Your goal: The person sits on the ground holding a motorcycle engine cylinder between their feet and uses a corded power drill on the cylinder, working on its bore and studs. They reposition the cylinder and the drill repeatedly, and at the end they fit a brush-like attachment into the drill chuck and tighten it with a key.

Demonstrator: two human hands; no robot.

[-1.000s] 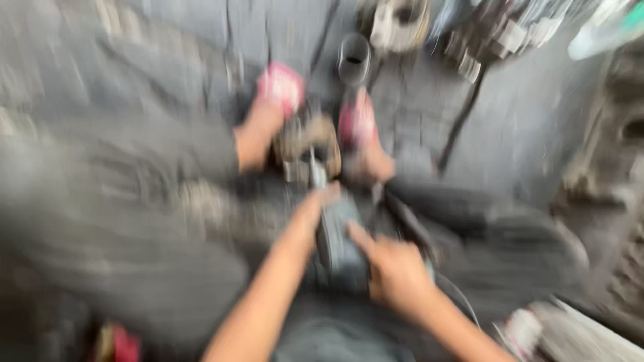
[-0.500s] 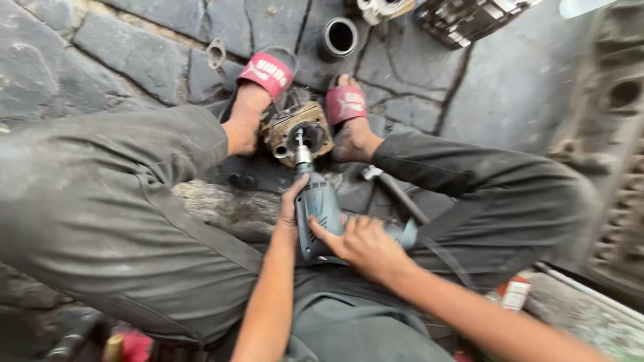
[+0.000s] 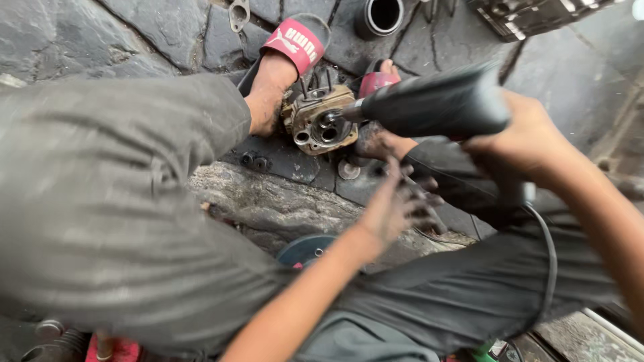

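Your right hand (image 3: 530, 137) has its grip closed around the rear of a dark power tool (image 3: 436, 104), and the tool's nose points straight at the small engine part (image 3: 320, 121), which serves as the landmark here. That tan, greasy metal part, with round bores in its face, sits on the stone floor (image 3: 154, 30), pinned between your two feet. Your left foot wears a pink-strapped sandal (image 3: 293, 41) just up and to the left of the part; the other foot, with a similar strap (image 3: 376, 82), touches the part's right side, half hidden behind the tool. The tool's tip meets the part at one of the bores on its upper right face. Your left hand (image 3: 396, 204) hangs below and to the right of the part, fingers spread, grip open and empty, blackened with grease; it is blurred, so whether it brushes your trouser leg I cannot tell. A dark cord (image 3: 547, 248) runs down from the tool over your right thigh, well to the right of the part. A round metal washer (image 3: 349, 169) lies on the floor just below the part, with two small dark nuts (image 3: 253, 161) down to its left. A black cylinder sleeve (image 3: 380, 16) stands beyond the part, upward in view, and a flat gasket plate (image 3: 239, 13) lies up and to the left of it.
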